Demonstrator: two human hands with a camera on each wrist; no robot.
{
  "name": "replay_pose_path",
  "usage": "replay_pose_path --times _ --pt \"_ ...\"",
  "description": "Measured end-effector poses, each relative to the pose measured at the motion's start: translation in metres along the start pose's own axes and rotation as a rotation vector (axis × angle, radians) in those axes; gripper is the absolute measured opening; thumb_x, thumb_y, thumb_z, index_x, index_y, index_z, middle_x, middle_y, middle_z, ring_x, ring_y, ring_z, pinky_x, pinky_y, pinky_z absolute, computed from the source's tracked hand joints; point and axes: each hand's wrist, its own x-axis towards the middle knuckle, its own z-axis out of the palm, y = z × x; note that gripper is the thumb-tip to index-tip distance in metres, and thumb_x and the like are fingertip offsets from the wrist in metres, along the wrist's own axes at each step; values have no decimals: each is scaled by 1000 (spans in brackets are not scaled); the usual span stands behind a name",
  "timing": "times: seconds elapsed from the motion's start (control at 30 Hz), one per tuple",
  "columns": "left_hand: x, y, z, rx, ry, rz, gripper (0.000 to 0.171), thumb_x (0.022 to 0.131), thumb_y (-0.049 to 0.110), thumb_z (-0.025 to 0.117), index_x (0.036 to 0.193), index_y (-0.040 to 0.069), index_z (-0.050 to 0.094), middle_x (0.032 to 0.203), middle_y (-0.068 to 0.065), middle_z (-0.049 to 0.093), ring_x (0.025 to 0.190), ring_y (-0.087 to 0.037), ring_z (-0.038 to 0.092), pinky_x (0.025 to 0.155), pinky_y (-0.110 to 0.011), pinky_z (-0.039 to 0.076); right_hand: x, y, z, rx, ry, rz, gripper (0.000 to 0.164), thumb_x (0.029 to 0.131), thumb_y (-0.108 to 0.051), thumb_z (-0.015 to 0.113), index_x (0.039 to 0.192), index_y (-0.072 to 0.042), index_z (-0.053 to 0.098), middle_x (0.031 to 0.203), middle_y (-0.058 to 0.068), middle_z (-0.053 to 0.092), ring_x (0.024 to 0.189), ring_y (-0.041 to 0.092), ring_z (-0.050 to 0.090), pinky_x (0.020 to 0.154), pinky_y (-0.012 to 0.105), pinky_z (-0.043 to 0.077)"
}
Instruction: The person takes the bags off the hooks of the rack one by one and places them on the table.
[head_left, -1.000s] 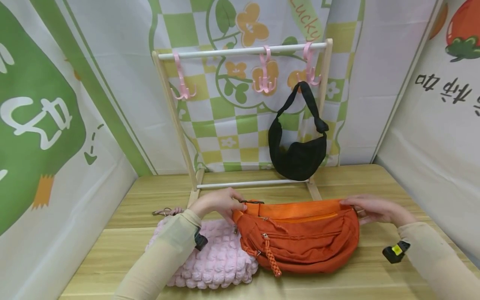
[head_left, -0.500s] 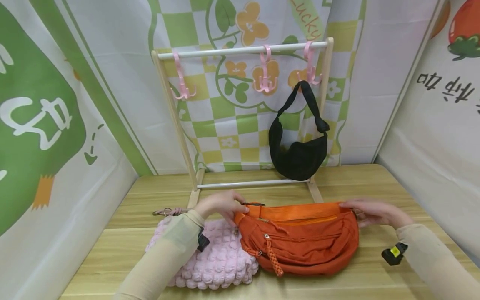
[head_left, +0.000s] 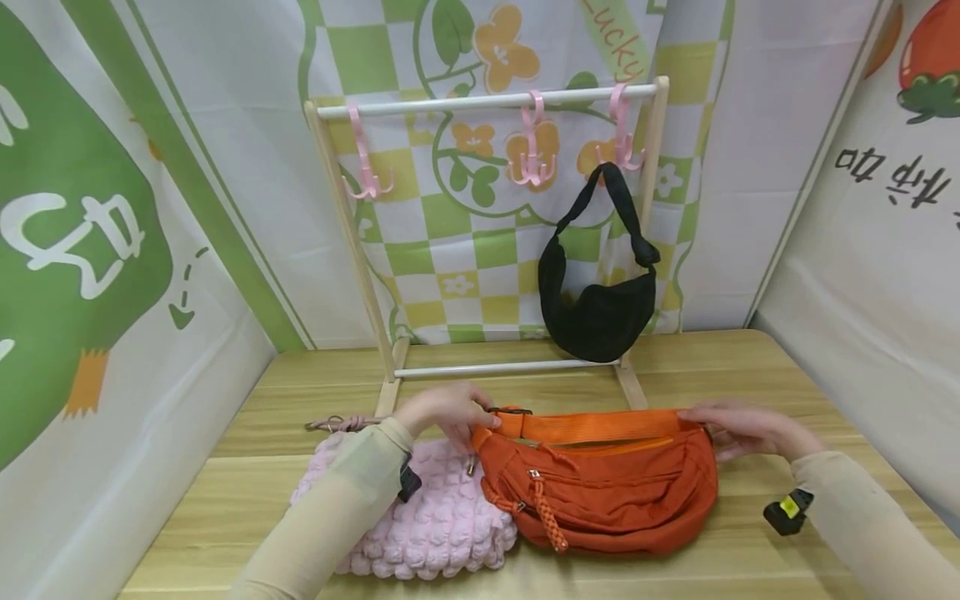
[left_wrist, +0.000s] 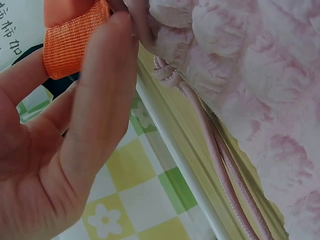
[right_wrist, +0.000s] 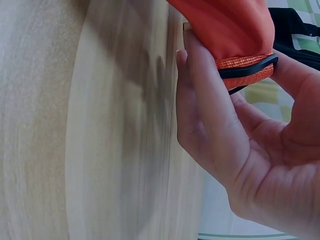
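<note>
An orange waist bag (head_left: 600, 492) with a braided zipper pull lies on the wooden table, its wide strap along the top. My left hand (head_left: 448, 413) grips its left end by the strap near a black buckle; the left wrist view shows the orange webbing (left_wrist: 70, 45) between thumb and fingers. At the other end my right hand (head_left: 753, 427) holds the bag, and the right wrist view shows the fingers around the strap end with its black slider (right_wrist: 247, 67). A puffy pink bag (head_left: 427, 517) lies partly beneath my left forearm, touching the orange bag.
Behind stands a wooden rack with a white top rail (head_left: 480, 103) carrying three pink hooks, one of them the middle hook (head_left: 532, 154). From the right hook hangs a black bag (head_left: 596, 321). The pink bag's cord (head_left: 341, 423) lies toward the rack's left foot.
The orange bag's top edge and strap have sunk slightly toward the table, both hands lowering a little with it. Both hands keep their hold; the other bags stay put.
</note>
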Motion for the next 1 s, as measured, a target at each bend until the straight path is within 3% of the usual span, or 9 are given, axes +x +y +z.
replay_pose_path --times 0.33,0.57,0.77,1.0 --pt "0 2 0 52 -16 18 20 91 22 64 100 4 63 75 -17 67 69 -34 70 61 -40 59 -2 -1 3 -34 14 11 66 97 -38 49 139 10 34 127 19 56 99 17 64 74 36 59" --pt "2 0 1 67 -17 22 20 91 23 64 98 4 62 75 -17 67 70 -34 70 61 -40 59 -3 2 4 -49 8 1 70 98 -39 48 142 11 28 133 26 51 99 17 65 75 38 59" --pt "4 -1 2 108 3 34 19 90 24 65 92 6 64 71 -14 67 67 -31 70 59 -38 59 -1 3 4 -31 -8 -3 66 98 -38 48 141 10 33 114 14 66 91 18 68 72 37 59" --pt "4 0 2 149 23 36 20 89 27 66 89 8 65 72 -10 66 65 -28 70 57 -36 59 -2 3 4 -29 -2 2 64 98 -38 49 139 9 37 103 7 69 88 16 68 71 36 59"
